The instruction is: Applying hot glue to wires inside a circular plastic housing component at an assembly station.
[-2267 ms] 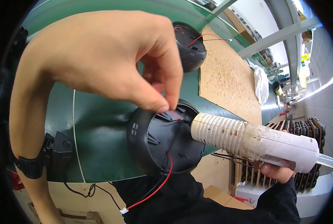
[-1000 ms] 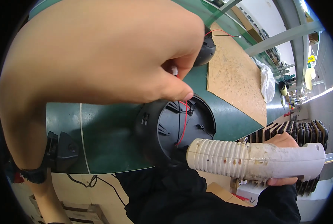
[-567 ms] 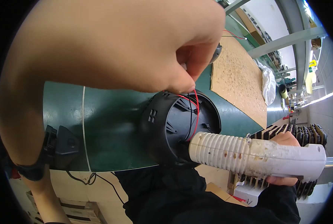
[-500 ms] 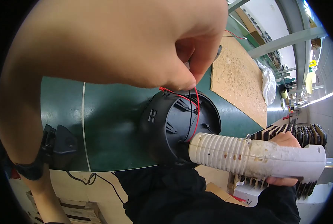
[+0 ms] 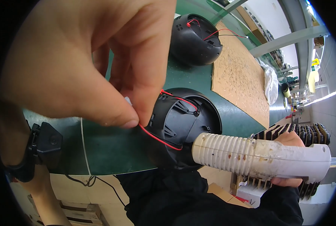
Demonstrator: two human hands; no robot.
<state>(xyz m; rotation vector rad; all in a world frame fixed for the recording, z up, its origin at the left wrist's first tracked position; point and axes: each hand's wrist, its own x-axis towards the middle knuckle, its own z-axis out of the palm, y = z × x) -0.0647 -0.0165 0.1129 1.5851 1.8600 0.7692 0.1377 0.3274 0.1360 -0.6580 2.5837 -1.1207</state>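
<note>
Close to the camera, my left hand (image 5: 111, 64) is closed in a pinch on a red and black wire pair (image 5: 156, 138). A bit of white connector (image 5: 128, 100) shows between its fingers. The wires run into a round black plastic housing (image 5: 209, 107), lying open on the green table with ribs and slots inside. Another red and black lead bends over its rim. At right, my right hand (image 5: 290, 140) is wrapped round a white, stained handheld tool (image 5: 258, 158) with a ribbed barrel. The tool's front end meets the housing's near rim; its tip is hidden.
A second black housing (image 5: 194, 45) with loose red and black leads stands farther back. Beside it lies a worn brown board (image 5: 239, 75), with a white plastic bag (image 5: 270, 83) at its far edge. Racks of black parts (image 5: 311, 135) stand at right. A black device is strapped to my left wrist.
My left hand has moved left and nearer, drawing the wire pair out over the housing's left side. The second housing has come into view. The right hand and tool have barely shifted.
</note>
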